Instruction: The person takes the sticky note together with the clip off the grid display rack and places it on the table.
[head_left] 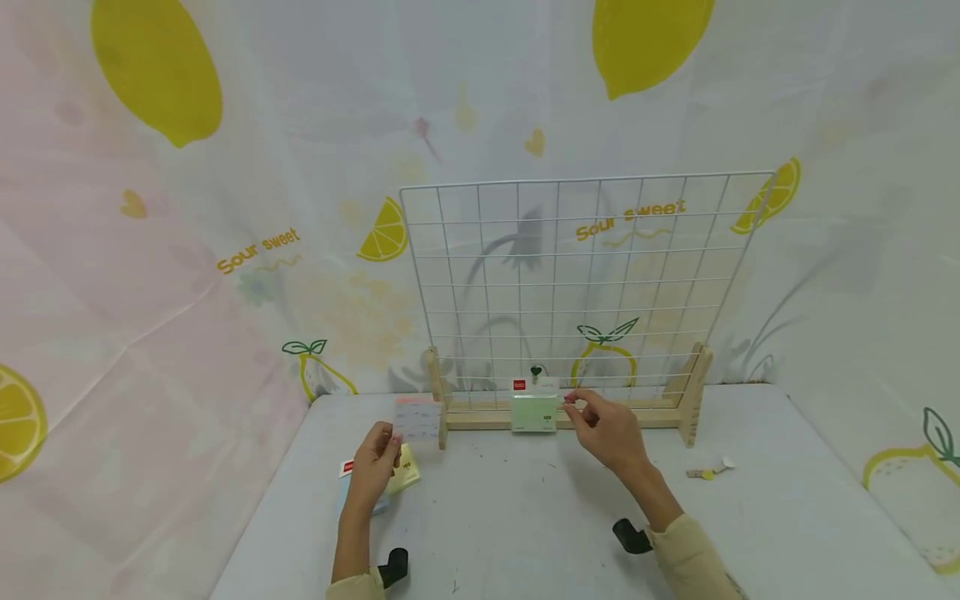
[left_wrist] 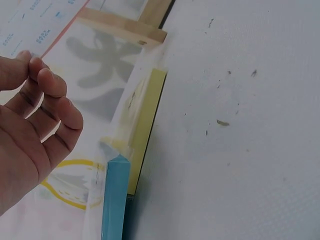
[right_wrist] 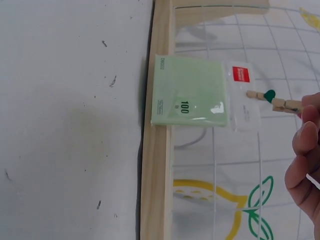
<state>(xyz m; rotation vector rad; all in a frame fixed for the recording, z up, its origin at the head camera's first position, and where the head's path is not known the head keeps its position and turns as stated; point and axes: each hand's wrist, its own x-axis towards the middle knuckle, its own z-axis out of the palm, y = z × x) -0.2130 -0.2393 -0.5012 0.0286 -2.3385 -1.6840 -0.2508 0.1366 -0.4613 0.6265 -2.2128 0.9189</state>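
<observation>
My left hand (head_left: 372, 462) pinches a sticky note pad (head_left: 417, 418) at its lower left corner; blue print and a thin orange edge show on its back in the left wrist view. My right hand (head_left: 613, 432) pinches a small wooden clothespin (right_wrist: 286, 105) with a pink decoration, just right of a light green sticky note pack (head_left: 534, 414). That green pack hangs in a clear sleeve low on the white wire grid (head_left: 517, 283), under a clothespin with a green heart (right_wrist: 269, 95).
The grid stands in wooden feet (head_left: 690, 400) joined by a bar at the table's back. Beside my left hand lie a yellow pack (head_left: 405, 471) and a blue pack (left_wrist: 116, 200). Small clothespins (head_left: 705, 473) lie on the table (head_left: 517, 525) at right.
</observation>
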